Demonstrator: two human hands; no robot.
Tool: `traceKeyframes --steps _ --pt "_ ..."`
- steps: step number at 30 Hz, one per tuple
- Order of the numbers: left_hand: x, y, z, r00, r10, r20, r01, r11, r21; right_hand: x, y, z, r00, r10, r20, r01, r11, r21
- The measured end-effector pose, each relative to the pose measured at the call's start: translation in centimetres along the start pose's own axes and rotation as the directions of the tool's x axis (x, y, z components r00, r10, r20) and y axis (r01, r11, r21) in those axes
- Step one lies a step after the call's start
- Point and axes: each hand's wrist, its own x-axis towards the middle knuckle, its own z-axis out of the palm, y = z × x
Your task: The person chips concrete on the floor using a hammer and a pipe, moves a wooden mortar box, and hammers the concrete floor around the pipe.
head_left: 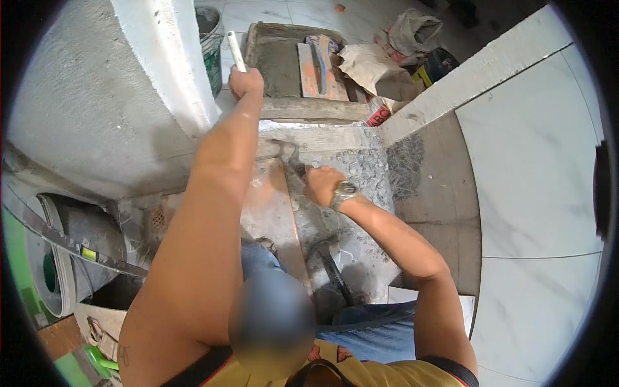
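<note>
My left hand is closed around a white stick that points up and away, beside the near left corner of a wooden mortar box. Grey wet mortar lies in the box. Lower down, my right hand, with a watch on its wrist, grips the dark handle of a trowel. Its bent metal neck reaches toward the concrete step edge; its blade is hard to make out. Beneath this hand is a pitted concrete floor next to a flat board.
A float with a blue handle rests across the mortar box. Behind stand a bucket and paper sacks. A dark-handled tool lies near my knees. At left are a tipped bucket and a spirit level.
</note>
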Motion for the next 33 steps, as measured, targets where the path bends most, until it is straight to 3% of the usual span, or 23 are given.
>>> traceKeyframes --steps 3,4,6,8,10,11,13,15,18,20,22,24,27,28,31,33 --pt "0.3 0.9 0.6 0.998 -0.028 -0.05 0.025 0.998 -0.061 0.3 1.5 -0.6 0.959 0.158 -0.234 -0.075 0.942 0.327" --pt "0.6 0.7 1.2 0.998 -0.001 -0.065 -0.002 0.999 -0.048 2.4 3.7 0.4 0.852 0.109 -0.512 0.113 0.917 0.383" --pt "-0.2 1.2 0.8 0.999 0.009 -0.053 -0.011 0.998 -0.054 6.0 5.9 -3.0 0.94 0.201 -0.276 0.08 0.657 0.75" --pt "0.7 0.0 3.1 0.99 0.11 -0.085 -0.116 0.991 -0.068 10.1 6.9 -4.7 0.99 0.141 -0.001 -0.024 0.175 0.984" --pt "-0.8 1.0 2.1 0.994 0.098 -0.041 -0.102 0.987 -0.122 14.2 6.7 -3.9 0.971 0.227 -0.068 0.018 0.214 0.977" --pt "-0.4 0.5 2.7 0.995 0.102 -0.001 -0.102 0.993 -0.059 17.5 7.1 -1.9 0.949 0.311 -0.047 -0.079 0.381 0.921" --pt "-0.4 -0.2 3.5 0.983 0.185 -0.023 -0.186 0.979 -0.087 13.3 5.8 -3.7 0.954 0.298 -0.036 -0.181 0.667 0.722" --pt "-0.6 -1.0 3.0 0.965 0.258 0.037 -0.258 0.966 -0.002 9.0 4.8 -2.1 0.94 0.339 0.02 -0.234 0.604 0.762" --pt "1.0 -1.6 3.2 0.916 0.389 0.102 -0.398 0.911 0.104 2.3 9.1 0.7 0.983 0.183 -0.028 -0.157 0.906 0.392" --pt "0.2 -0.3 2.8 0.926 0.365 0.091 -0.371 0.926 0.062 -4.2 11.7 0.9 0.958 0.287 0.008 -0.267 0.881 0.391" --pt "0.0 1.1 3.2 0.935 0.344 0.085 -0.347 0.937 0.025 -8.1 15.2 2.4 0.902 0.4 -0.161 -0.334 0.885 0.325" --pt "-1.2 1.9 4.2 0.932 0.35 0.098 -0.355 0.934 0.037 -9.9 18.1 0.9 0.912 0.398 0.1 -0.396 0.792 0.464" --pt "-3.7 2.3 6.0 0.918 0.354 0.178 -0.348 0.935 -0.062 -7.2 21.2 2.3 0.846 0.531 0.046 -0.485 0.731 0.479" --pt "-4.7 2.8 6.1 0.915 0.355 0.191 -0.35 0.935 -0.057 -5.3 22.2 4.5 0.782 0.6 -0.169 -0.497 0.764 0.411" --pt "-7.2 4.5 6.0 0.914 0.345 0.214 -0.34 0.939 -0.06 2.5 25.9 8.2 0.802 0.414 -0.43 -0.399 0.908 0.13" --pt "-8.3 5.0 5.7 0.908 0.34 0.246 -0.338 0.94 -0.053 2.7 24.6 6.1 0.881 0.435 -0.186 -0.387 0.889 0.246"
